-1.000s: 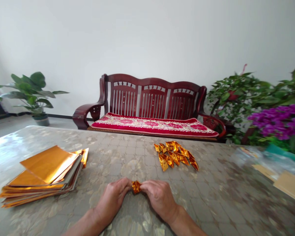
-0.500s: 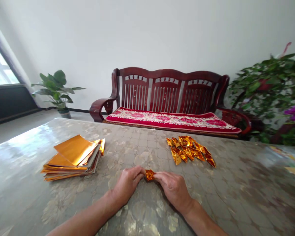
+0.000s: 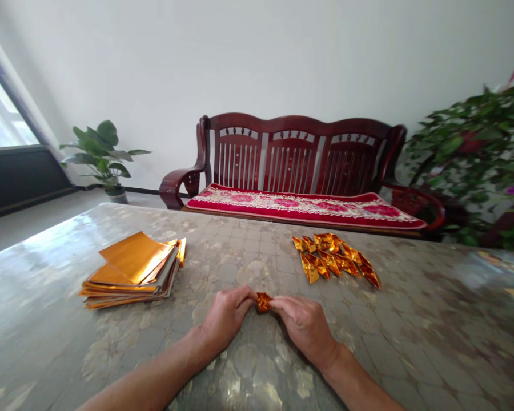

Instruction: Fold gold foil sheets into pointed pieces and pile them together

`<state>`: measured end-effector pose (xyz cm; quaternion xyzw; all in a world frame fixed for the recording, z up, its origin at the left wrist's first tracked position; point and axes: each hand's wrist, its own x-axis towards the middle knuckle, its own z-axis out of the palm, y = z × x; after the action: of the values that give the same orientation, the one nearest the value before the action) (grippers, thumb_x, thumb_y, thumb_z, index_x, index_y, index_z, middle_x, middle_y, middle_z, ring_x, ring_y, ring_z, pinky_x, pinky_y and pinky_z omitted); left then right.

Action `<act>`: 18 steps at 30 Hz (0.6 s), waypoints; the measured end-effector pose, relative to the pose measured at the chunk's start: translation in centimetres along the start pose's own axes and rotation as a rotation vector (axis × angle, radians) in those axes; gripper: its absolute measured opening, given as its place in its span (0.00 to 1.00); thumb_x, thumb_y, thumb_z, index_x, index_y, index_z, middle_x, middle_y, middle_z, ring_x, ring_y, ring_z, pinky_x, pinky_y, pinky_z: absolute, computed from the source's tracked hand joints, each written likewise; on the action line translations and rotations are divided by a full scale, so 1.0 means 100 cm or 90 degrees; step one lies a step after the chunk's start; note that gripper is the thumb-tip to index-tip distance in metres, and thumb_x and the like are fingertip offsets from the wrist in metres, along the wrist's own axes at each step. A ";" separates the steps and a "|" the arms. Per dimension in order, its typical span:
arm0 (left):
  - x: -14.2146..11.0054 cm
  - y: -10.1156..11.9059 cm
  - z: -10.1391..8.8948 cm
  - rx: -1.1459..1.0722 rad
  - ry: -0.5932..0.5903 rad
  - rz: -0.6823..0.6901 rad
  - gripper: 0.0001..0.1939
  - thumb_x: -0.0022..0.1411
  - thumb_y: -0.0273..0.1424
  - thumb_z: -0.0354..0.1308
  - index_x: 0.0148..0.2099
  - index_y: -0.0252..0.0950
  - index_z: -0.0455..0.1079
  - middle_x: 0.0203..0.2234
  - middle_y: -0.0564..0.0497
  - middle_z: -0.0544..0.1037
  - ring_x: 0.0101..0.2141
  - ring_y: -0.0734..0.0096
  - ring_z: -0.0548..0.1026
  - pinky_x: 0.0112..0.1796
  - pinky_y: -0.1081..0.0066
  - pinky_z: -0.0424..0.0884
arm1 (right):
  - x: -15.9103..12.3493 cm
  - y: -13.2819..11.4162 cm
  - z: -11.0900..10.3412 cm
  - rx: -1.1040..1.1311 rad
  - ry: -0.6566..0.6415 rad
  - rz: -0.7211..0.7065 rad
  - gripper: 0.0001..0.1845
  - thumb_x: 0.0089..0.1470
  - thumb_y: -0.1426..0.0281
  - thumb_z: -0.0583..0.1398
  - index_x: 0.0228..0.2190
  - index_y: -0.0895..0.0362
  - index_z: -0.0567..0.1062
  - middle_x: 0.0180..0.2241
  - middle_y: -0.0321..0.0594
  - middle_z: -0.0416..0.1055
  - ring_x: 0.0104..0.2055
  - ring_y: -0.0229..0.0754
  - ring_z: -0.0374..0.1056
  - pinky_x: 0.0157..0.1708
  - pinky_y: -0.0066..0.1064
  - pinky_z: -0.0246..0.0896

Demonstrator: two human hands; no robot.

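Note:
A small folded piece of shiny gold foil paper (image 3: 263,302) sits between my two hands, low over the table in front of me. My left hand (image 3: 229,313) pinches its left end, fingers closed. On the opposite end, the fingertips of my right hand (image 3: 304,324) are closed too. Beyond and to the right lies a cluster of several folded gold foil pieces (image 3: 332,258), pointed at their ends. Left of my hands is a loose stack of square gold foil sheets (image 3: 132,268), some showing grey undersides.
The patterned table (image 3: 240,240) has a glossy cover. Behind it stands a dark red wooden bench (image 3: 291,154) with a red floral seat cover (image 3: 300,205). A clear plastic bag (image 3: 497,268) lies at the table's right. Potted plants (image 3: 107,151) stand at both sides.
The view has shifted slightly, so the whole scene sits a little further right. Both hands keep their hold on the folded foil paper, with hardly any movement.

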<state>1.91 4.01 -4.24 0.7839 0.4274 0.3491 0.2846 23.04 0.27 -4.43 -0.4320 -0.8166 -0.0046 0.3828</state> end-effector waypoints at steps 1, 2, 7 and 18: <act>0.000 0.000 0.000 -0.001 0.000 0.000 0.09 0.64 0.24 0.56 0.35 0.40 0.77 0.29 0.58 0.82 0.31 0.75 0.79 0.34 0.80 0.68 | 0.000 0.000 0.000 0.000 0.002 0.001 0.12 0.65 0.71 0.55 0.39 0.52 0.79 0.35 0.35 0.81 0.35 0.39 0.77 0.36 0.27 0.68; 0.000 0.001 0.000 -0.001 0.000 0.000 0.09 0.64 0.24 0.57 0.35 0.40 0.77 0.29 0.58 0.82 0.31 0.75 0.79 0.34 0.80 0.68 | 0.000 0.000 0.001 0.000 0.004 0.004 0.12 0.65 0.71 0.55 0.38 0.52 0.79 0.35 0.36 0.81 0.35 0.39 0.77 0.37 0.26 0.68; 0.000 0.001 0.000 -0.004 -0.003 0.007 0.09 0.64 0.25 0.58 0.36 0.41 0.78 0.29 0.58 0.83 0.31 0.74 0.80 0.35 0.80 0.69 | 0.000 -0.001 0.002 0.010 0.010 0.017 0.12 0.65 0.71 0.56 0.37 0.53 0.80 0.34 0.37 0.81 0.34 0.38 0.77 0.37 0.26 0.69; 0.000 0.000 0.001 -0.018 -0.030 0.060 0.09 0.66 0.28 0.56 0.40 0.42 0.78 0.33 0.56 0.83 0.35 0.73 0.80 0.38 0.78 0.71 | 0.001 -0.004 0.002 0.017 0.012 0.023 0.11 0.64 0.71 0.56 0.36 0.54 0.80 0.33 0.38 0.81 0.33 0.38 0.77 0.36 0.26 0.69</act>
<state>1.96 3.97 -4.33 0.8071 0.3782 0.3493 0.2891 22.63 0.11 -4.36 -0.4414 -0.8050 0.0095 0.3963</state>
